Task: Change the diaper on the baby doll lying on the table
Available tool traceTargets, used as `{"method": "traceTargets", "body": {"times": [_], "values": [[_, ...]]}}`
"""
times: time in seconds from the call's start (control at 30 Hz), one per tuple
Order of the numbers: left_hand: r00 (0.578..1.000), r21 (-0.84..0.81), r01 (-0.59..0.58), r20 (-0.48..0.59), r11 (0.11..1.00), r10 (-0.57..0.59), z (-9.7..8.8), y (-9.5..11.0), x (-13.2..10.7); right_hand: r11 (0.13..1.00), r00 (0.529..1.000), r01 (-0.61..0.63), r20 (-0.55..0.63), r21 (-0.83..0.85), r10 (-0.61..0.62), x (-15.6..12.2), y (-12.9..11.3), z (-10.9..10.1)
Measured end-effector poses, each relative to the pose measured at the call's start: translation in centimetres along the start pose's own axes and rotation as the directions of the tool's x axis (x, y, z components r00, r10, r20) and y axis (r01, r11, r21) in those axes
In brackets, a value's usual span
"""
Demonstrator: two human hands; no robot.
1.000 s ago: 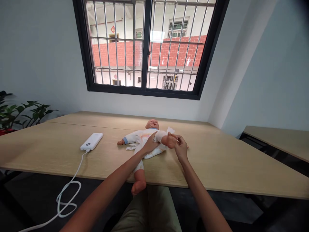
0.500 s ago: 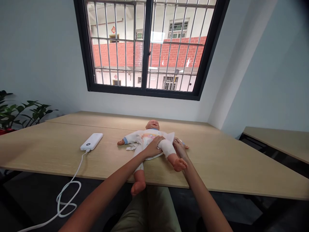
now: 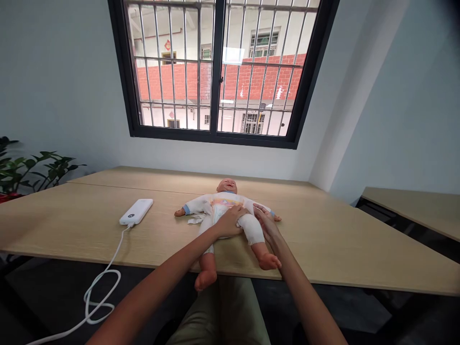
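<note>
A baby doll (image 3: 227,186) lies on its back with its head toward the window, dressed in a white outfit with blue cuffs. Around its hips is a white diaper (image 3: 221,211) with a coloured print band at the waist. Between the doll's legs, my left hand (image 3: 232,221) is closed on the diaper's front at the hip on the right side; its fingertips are partly hidden. My right hand (image 3: 265,221) touches that same hip from outside, fingers stretched and slightly apart, partly behind the raised white-clad leg (image 3: 251,229).
A white power bank (image 3: 137,212) lies left of the doll on the wooden table (image 3: 323,230). Its white cable (image 3: 118,249) hangs over the front edge. A potted plant (image 3: 39,165) stands at far left, another table (image 3: 413,211) at right. Beyond is a barred window (image 3: 215,72).
The white flap that stood up at the doll's hip is now down. The raised leg has dropped lower, and my right hand's fingers show more above it.
</note>
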State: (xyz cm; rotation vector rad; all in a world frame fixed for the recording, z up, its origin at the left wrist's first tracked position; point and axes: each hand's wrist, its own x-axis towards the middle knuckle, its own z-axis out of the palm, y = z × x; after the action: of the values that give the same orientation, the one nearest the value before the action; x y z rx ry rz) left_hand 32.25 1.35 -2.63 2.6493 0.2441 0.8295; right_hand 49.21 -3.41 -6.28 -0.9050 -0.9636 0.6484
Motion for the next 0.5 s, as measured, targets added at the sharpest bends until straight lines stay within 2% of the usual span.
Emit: {"method": "traceTargets", "body": {"times": [0.1,0.2,0.33,0.5], "values": [[1.0,0.058,0.003,0.028,0.998,-0.004,0.15,0.1,-0.03,0.973,0.987,-0.161,0.026,0.166,0.159,-0.09,0.06,-0.08],[0.999,0.11,-0.005,0.05,0.994,-0.001,0.36,-0.06,-0.08,0.965,0.985,-0.173,0.01,0.199,0.174,-0.13,0.21,-0.1],[0.992,0.221,-0.06,0.122,0.973,0.034,0.35,-0.11,-0.06,0.946,0.974,-0.226,0.073,0.234,0.215,-0.18,0.13,0.16],[0.977,0.3,-0.077,0.213,0.951,0.012,0.39,-0.2,0.11,0.941,0.967,-0.248,0.111,0.229,0.228,-0.11,0.21,0.13]]}}
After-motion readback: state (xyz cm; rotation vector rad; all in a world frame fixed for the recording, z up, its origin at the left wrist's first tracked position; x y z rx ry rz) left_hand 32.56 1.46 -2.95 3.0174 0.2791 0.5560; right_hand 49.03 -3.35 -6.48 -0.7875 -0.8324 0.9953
